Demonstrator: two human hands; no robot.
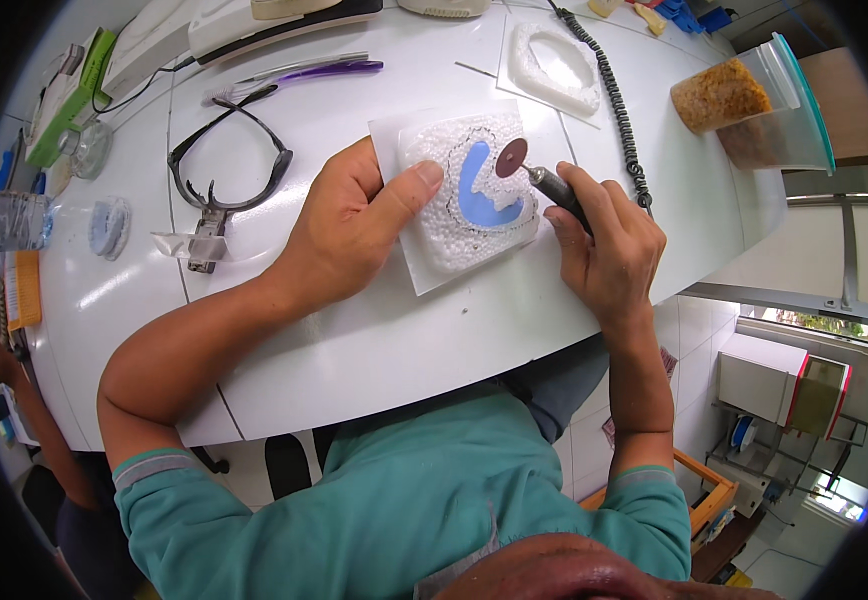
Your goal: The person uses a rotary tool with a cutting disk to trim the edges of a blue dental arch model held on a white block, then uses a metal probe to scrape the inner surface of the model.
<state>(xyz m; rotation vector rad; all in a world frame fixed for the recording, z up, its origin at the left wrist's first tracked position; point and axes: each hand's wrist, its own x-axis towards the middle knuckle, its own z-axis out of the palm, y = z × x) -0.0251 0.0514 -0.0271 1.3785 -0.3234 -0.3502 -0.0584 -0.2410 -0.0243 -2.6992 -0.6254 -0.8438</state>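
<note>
My left hand (354, 220) grips the left edge of a white foam block (434, 230) on a clear plastic sheet, its thumb on top. Set into the foam is a blue curved piece (474, 190), with a dark dashed line drawn around it. My right hand (609, 235) is closed around a dark rotary tool handpiece (559, 195). At the tool's tip sits a round brown-red disc (512, 157), at the upper right of the blue piece, over or close to the foam. Whether the disc touches the foam I cannot tell.
Black-framed magnifier glasses (279, 165) and a purple-handled tool (329, 69) lie on the left. A cut foam frame (554, 65) is at the back, beside a black coiled cord (614, 95). Far right stands a tub of brown granules (724, 95). Another person's arm (44, 430) shows far left.
</note>
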